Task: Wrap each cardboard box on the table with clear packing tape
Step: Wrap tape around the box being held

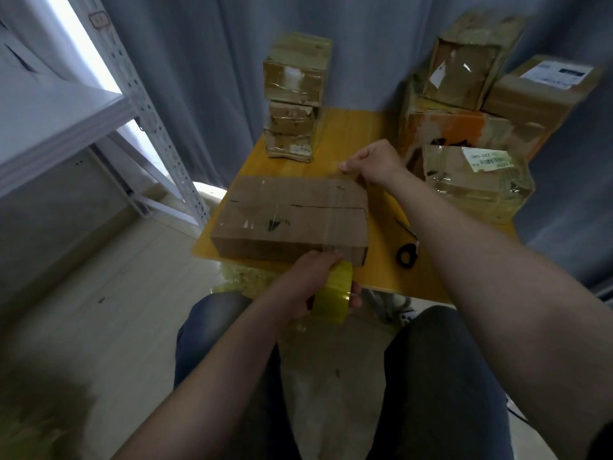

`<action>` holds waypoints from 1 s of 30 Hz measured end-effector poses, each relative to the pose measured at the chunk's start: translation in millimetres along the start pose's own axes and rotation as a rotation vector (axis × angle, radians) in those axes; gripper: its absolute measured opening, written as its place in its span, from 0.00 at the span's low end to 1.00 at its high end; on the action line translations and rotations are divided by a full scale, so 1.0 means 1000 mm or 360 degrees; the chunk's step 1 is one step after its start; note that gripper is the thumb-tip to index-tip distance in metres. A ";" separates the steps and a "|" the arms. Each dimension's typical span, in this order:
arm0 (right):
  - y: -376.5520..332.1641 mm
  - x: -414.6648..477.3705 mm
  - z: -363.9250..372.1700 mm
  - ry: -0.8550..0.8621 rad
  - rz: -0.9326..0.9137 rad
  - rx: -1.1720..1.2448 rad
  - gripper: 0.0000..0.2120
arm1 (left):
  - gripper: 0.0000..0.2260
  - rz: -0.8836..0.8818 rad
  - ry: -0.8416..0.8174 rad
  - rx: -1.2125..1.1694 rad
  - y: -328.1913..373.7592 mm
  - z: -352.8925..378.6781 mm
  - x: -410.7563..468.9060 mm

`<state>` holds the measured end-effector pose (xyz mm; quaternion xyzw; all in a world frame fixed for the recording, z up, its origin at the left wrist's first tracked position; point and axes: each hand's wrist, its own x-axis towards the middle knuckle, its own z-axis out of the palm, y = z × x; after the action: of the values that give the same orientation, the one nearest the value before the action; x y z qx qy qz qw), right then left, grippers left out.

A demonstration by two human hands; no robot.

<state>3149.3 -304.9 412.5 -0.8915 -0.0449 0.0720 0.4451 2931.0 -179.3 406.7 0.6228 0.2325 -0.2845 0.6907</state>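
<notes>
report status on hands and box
Left hand grips tape roll, near edge of box. Right hand pinches tape strip at far edge. Scissors lie clear.

Your yellow tabletop (pixel 348 134) carries one flat cardboard box (pixel 288 217) at its near left corner, lying lengthwise along the near edge. A stack of small taped boxes (pixel 293 101) stands at the far left corner. A pile of boxes (pixel 457 127) occupies the far right corner, with a tape-wrapped labelled box (pixel 477 180) in front of it at the right edge. Black-handled scissors (pixel 407 252) lie near the near edge.
</notes>
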 end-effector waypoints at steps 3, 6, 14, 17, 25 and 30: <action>0.007 0.002 0.006 -0.0021 0.0028 -0.0001 0.07 | 0.18 -0.0020 -0.0027 -0.0032 -0.002 0.000 0.003; 0.013 0.002 0.011 -0.0020 0.0036 0.0011 0.07 | 0.17 -0.0031 -0.0012 -0.0049 -0.004 -0.001 0.007; 0.011 -0.006 0.013 0.0055 -0.0046 -0.1107 0.29 | 0.18 -0.0095 -0.0007 -0.0090 -0.003 -0.003 0.011; 0.002 -0.025 0.011 0.0330 -0.0275 -0.1161 0.35 | 0.19 -0.0094 -0.0016 -0.0088 -0.002 -0.004 0.012; 0.015 -0.109 0.053 -0.0306 -0.0473 -0.1306 0.33 | 0.19 -0.0095 -0.0068 -0.0110 -0.006 -0.003 0.017; 0.008 -0.063 0.047 -0.0348 -0.0334 -0.1250 0.36 | 0.18 -0.0090 -0.0038 -0.0072 -0.006 -0.005 0.017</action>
<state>3079.7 -282.3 383.9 -0.9711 -0.2064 0.0979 0.0689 2939.4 -176.6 390.6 0.5967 0.2483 -0.3060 0.6990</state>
